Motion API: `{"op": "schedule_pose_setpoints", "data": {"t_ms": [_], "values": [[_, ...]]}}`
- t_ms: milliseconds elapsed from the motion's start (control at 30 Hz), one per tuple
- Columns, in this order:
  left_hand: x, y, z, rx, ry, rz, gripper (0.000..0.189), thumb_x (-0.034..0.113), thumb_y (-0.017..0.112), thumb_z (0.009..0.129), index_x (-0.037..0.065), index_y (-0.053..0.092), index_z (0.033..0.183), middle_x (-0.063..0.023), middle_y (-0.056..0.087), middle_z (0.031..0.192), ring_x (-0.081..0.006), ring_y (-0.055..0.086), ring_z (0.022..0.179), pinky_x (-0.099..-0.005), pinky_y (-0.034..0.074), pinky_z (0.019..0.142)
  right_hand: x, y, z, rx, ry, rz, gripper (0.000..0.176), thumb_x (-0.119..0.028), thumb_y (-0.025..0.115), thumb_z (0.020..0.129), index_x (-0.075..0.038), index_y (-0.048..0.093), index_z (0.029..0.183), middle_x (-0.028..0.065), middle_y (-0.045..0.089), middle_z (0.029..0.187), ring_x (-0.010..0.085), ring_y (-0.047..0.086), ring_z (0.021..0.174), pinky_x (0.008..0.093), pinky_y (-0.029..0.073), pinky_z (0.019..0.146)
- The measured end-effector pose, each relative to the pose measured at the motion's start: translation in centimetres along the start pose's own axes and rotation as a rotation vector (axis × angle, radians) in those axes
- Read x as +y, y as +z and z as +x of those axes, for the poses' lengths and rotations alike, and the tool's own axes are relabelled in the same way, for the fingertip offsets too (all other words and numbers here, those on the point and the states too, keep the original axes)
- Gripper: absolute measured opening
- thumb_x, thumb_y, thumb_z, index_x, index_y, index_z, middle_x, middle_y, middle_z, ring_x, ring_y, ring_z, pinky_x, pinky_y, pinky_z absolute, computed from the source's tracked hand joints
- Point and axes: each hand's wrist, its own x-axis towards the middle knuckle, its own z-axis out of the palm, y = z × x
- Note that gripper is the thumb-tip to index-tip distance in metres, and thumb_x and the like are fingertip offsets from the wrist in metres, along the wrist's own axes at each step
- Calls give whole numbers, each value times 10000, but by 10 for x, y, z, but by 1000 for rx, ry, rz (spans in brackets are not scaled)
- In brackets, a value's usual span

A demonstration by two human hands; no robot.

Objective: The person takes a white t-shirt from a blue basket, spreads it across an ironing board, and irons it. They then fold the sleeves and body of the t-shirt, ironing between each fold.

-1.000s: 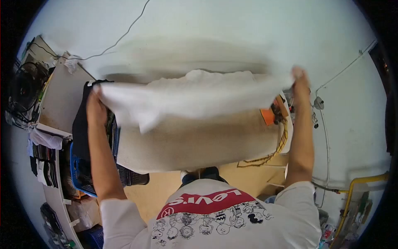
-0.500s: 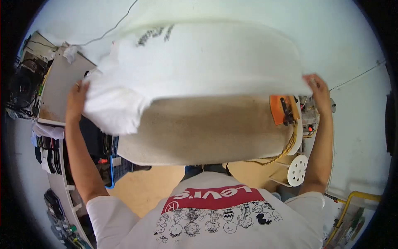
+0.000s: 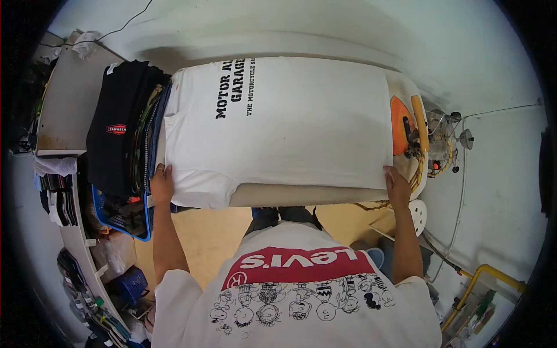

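A white T-shirt [image 3: 313,116] with black lettering lies spread over the beige ironing board [image 3: 290,196], its sleeve at the near left. My left hand [image 3: 162,181] grips the shirt's left edge beside the sleeve, fingers closed on the cloth. At the shirt's near right corner, my right hand [image 3: 397,182] pinches the hem. An iron [image 3: 409,136] on an orange plate [image 3: 399,124] stands just right of the hem.
Left of the board is a stack of folded dark clothes [image 3: 122,127] above a blue basket [image 3: 123,217]. A machine with a red light [image 3: 444,151] is at the right. A white perforated stool [image 3: 418,216] stands below the board's right end.
The shirt has come down from the air and now lies flat on the board. Both hands have moved inward and lower with its edges.
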Motion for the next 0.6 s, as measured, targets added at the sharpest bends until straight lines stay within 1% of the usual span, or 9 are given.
{"op": "schedule_pose_setpoints", "data": {"t_ms": [67, 100, 133, 167, 300, 400, 467, 533, 600], "values": [[28, -4, -10, 132, -44, 96, 377, 203, 636, 892, 2, 576, 1206, -217, 632, 1117, -391, 585, 1046, -436, 462, 888, -3, -1, -1, -10, 49, 12, 194, -112, 602, 905, -142, 659, 1088, 134, 660, 873, 280, 635, 752, 366, 491, 672], [43, -3, -15, 132, -47, 97, 377, 203, 636, 892, 2, 576, 1206, -217, 632, 1117, -391, 585, 1046, -436, 462, 888, -5, -4, 0, -34, 22, -102, 218, -115, 615, 888, -154, 665, 1096, 115, 647, 1027, 285, 617, 908, 382, 488, 750], [58, 0, -19, 299, 119, 132, 408, 168, 657, 857, 41, 564, 1234, -181, 611, 1158, -367, 558, 1093, -448, 440, 917, -7, -6, 2, -57, -4, -217, 242, -119, 627, 871, -167, 671, 1104, 97, 634, 1181, 290, 599, 1065, 398, 485, 827], [75, 7, -25, 465, 283, 167, 461, 132, 678, 821, 79, 552, 1262, -145, 589, 1200, -344, 532, 1139, -459, 418, 945, -11, -6, 3, -61, -7, -217, 242, -119, 627, 871, -167, 671, 1104, 97, 634, 1181, 290, 599, 1065, 398, 485, 827], [184, 65, -51, 204, 673, -139, 564, 149, 679, 824, 110, 500, 1356, -106, 504, 1371, -311, 450, 1262, -524, 313, 1058, -49, 11, 22, 87, -125, -117, 441, -177, 653, 864, -188, 566, 1297, 105, 463, 1408, 309, 447, 1276, 450, 386, 1009], [252, 95, -59, 91, 762, 36, 638, 265, 650, 871, 125, 404, 1443, -111, 390, 1489, -302, 347, 1374, -532, 233, 1128, -83, 36, 36, 90, -225, -29, 605, -285, 646, 877, -175, 427, 1430, 120, 361, 1497, 324, 348, 1367, 487, 298, 1094], [270, 111, -64, -23, 833, 49, 720, 356, 606, 902, 132, 284, 1506, -137, 237, 1568, -320, 218, 1447, -527, 148, 1165, -78, 47, 33, 41, -275, -31, 690, -346, 641, 881, -161, 353, 1480, 124, 311, 1534, 330, 292, 1409, 498, 254, 1125], [270, 115, -79, -70, 840, 68, 722, 399, 572, 914, 132, 269, 1512, -138, 217, 1575, -317, 199, 1454, -530, 136, 1168, -59, 56, 21, -58, -178, -289, 745, -438, 615, 884, -136, 317, 1496, 129, 244, 1568, 336, 231, 1441, 528, 224, 1131], [270, 114, -93, -105, 844, 91, 726, 442, 538, 926, 132, 255, 1518, -139, 197, 1582, -314, 179, 1462, -533, 124, 1172, -38, 50, 15, -54, -148, -233, 755, -442, 615, 883, -125, 309, 1497, 139, 243, 1567, 338, 233, 1440, 525, 221, 1132]]}}
